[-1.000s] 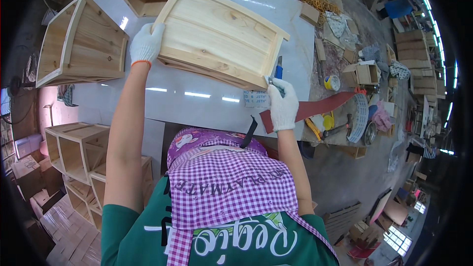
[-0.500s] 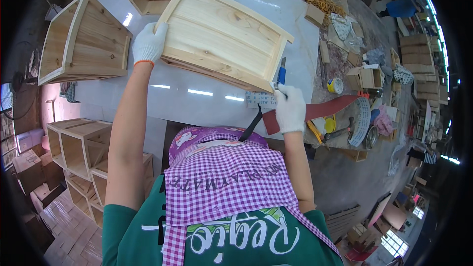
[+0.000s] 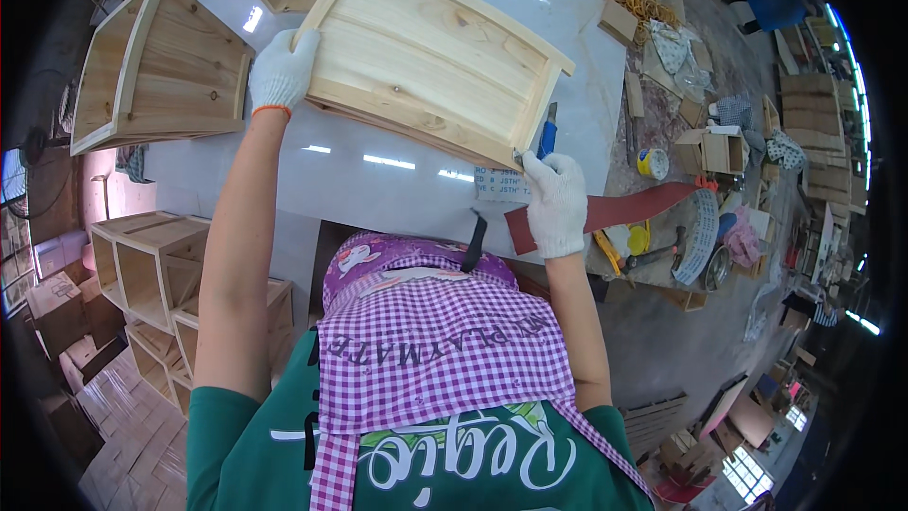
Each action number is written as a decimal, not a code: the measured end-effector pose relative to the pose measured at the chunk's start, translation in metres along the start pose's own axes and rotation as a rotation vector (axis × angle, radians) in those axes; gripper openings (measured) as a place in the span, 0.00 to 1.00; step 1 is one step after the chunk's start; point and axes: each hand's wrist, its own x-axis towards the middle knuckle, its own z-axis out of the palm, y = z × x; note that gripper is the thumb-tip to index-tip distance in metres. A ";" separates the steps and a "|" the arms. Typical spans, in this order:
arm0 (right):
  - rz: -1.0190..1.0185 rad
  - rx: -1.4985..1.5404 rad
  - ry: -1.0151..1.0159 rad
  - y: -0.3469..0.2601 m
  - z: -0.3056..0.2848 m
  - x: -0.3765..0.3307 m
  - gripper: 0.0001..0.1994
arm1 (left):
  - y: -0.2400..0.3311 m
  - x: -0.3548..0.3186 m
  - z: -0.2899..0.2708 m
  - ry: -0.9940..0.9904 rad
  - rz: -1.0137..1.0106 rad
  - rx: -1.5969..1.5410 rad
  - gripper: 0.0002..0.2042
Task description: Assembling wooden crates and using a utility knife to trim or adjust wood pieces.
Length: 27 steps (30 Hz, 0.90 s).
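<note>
I find the shallow wooden box [image 3: 435, 57] upper centre of frame, on the white table [image 3: 378, 180], spanning between both gloved hands. Left hand [image 3: 282, 71] grips its left corner; right hand [image 3: 556, 201] is closed around a blue-handled tool [image 3: 547, 137] at its lower right corner. Since earlier, little has shifted. Both arms reach forward, nearly straight.

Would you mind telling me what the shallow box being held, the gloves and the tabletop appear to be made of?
The shallow box looks like unfinished pale softwood: visible grain, knots and plank seams, no paint. The gloves on the left hand and right hand look like white knitted fabric, the left with an orange cuff edge. The tabletop seems a smooth glossy white board, since it reflects lights; its core cannot be told.
</note>
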 end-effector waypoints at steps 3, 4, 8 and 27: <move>0.030 0.114 -0.001 0.007 -0.002 -0.008 0.14 | -0.007 -0.001 0.001 -0.011 -0.006 0.017 0.30; 0.046 0.169 -0.003 0.007 -0.003 -0.010 0.14 | -0.006 -0.001 0.001 -0.012 -0.006 0.017 0.30; 0.102 0.248 0.165 0.002 -0.001 -0.004 0.15 | -0.004 -0.001 0.001 -0.004 -0.009 0.039 0.30; 0.017 0.213 0.021 0.020 -0.004 0.003 0.13 | -0.006 0.001 0.001 -0.003 -0.028 0.019 0.31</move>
